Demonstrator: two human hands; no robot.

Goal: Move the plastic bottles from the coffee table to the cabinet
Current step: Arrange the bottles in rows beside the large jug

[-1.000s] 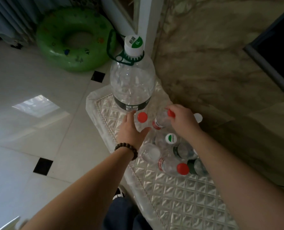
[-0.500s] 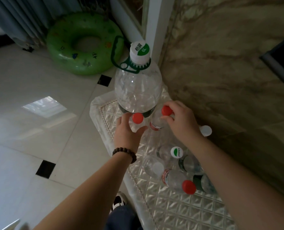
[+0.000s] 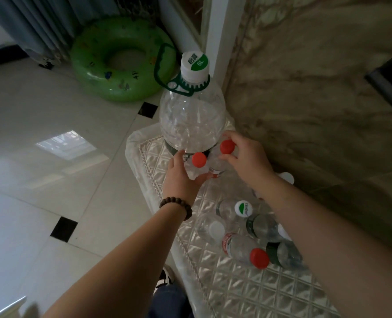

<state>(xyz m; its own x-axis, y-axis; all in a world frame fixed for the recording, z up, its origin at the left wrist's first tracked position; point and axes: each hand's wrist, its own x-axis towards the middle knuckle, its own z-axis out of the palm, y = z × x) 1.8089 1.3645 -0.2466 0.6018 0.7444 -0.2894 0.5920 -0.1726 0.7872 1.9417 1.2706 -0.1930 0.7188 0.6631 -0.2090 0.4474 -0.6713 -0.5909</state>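
Observation:
A big clear jug (image 3: 191, 125) with a white-green cap and green handle stands at the far end of the quilted cabinet top (image 3: 236, 290). Just in front of it my left hand (image 3: 181, 177) is wrapped around a small clear bottle with a red cap (image 3: 199, 159). My right hand (image 3: 247, 164) grips a second small bottle by its neck under the red cap (image 3: 227, 146). Both small bottles stand side by side against the jug. Several more small bottles (image 3: 243, 228) lie and stand closer to me, partly hidden by my right forearm.
A marble wall (image 3: 316, 99) runs along the right of the cabinet top. Glossy tiled floor (image 3: 52, 180) lies to the left. A green inflatable ring (image 3: 121, 58) rests on the floor by the curtain. My shoe (image 3: 166, 278) shows below the cabinet's edge.
Both hands have carried the two red-capped bottles farther forward, up against the big jug. My view has tilted so the jug and ring sit lower in frame.

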